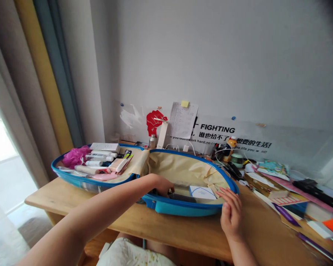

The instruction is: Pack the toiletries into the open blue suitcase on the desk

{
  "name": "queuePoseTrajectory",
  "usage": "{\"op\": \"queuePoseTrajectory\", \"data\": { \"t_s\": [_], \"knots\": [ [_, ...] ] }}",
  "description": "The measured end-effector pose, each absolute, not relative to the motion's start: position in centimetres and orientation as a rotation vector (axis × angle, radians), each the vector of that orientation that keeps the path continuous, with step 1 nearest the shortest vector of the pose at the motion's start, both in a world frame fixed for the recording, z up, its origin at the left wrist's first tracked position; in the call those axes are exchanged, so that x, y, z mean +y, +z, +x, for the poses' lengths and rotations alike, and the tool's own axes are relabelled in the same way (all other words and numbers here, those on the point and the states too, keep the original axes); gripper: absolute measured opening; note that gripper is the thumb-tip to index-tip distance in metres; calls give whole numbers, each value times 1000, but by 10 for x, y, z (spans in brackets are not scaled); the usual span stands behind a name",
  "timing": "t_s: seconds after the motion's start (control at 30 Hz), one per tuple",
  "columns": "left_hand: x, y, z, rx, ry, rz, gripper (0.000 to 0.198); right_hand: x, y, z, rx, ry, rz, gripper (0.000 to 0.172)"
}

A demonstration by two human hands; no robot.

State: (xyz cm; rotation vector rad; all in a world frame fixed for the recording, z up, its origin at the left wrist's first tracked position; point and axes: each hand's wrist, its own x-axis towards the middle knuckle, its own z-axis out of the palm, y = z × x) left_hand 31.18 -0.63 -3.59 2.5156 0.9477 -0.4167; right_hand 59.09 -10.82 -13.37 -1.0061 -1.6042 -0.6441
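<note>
An open blue suitcase [183, 211] with a beige lining lies on the wooden desk, its two halves spread side by side. My left hand [164, 186] reaches down into the right half, fingers curled at the end of a dark, long item [181, 198]; what the fingers grip is hidden. Beside that item lies a white box with blue lines [202, 192]. My right hand [231, 210] is at the right rim, fingers stretched out and touching the edge, holding nothing. In the left half sit a pink bath puff [75, 156], a white box [104, 147] and several bottles and tubes.
The wooden desk [255, 229] carries clutter on the right: papers, an orange bottle [229, 148], a green-grey jar [236, 160], a purple pen-like item [286, 215] and a black object [318, 193]. A wall stands behind; a curtain [44, 74] hangs at left.
</note>
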Motion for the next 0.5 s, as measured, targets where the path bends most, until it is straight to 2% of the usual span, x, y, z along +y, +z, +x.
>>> {"op": "queuePoseTrajectory", "data": {
  "t_s": [0.1, 0.27, 0.43, 0.5],
  "knots": [
    [-6, -38, 312, 929, -582, 2412, 66, -108, -134, 592, -1615, -654, -1020, 35],
    [-9, -28, 307, 947, -512, 2391, 65, -108, -134, 593, -1630, -684, -1016, 34],
    [8, -1, 276, 963, -39, 2461, 43, -108, -133, 591, -1599, -694, -1015, 34],
    [27, 11, 249, 1120, 183, 2478, 40, -108, -133, 591, -1611, -692, -1015, 34]
  ]
}}
